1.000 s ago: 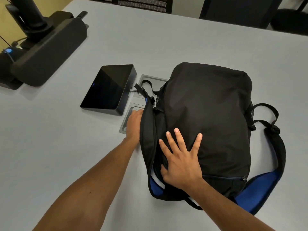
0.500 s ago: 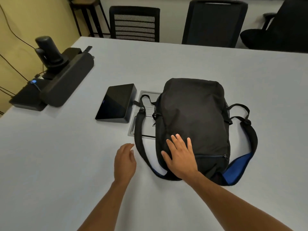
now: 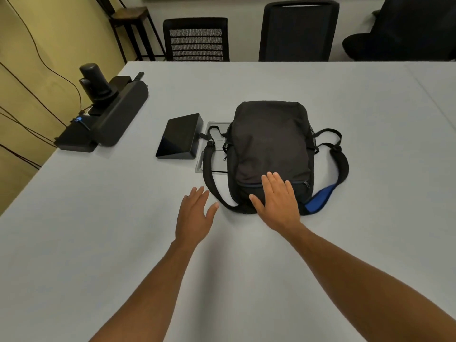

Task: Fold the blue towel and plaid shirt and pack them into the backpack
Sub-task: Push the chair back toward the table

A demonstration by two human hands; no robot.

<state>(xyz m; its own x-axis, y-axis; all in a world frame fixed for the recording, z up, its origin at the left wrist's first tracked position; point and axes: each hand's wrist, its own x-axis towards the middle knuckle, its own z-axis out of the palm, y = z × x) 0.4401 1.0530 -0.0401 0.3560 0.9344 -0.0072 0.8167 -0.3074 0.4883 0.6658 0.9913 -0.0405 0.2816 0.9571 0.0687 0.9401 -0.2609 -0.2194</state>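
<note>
The left hand (image 3: 195,215) has left the backpack (image 3: 271,149), fingers open and empty; the right hand (image 3: 278,198) rests flat on it, mid-worktop (image 3: 98,218). Towel and shirt unseen; packing seems finished.

Pale grey table (image 3: 320,95) filling most of the view. Yellow wall (image 3: 49,33) at left, with black cables (image 3: 37,53) trailing down it. Grey wall beyond. Wooden stool (image 3: 130,23) in the corner, two black mesh-back chairs (image 3: 197,40) at the far edge, another dark chair (image 3: 407,28) at right
</note>
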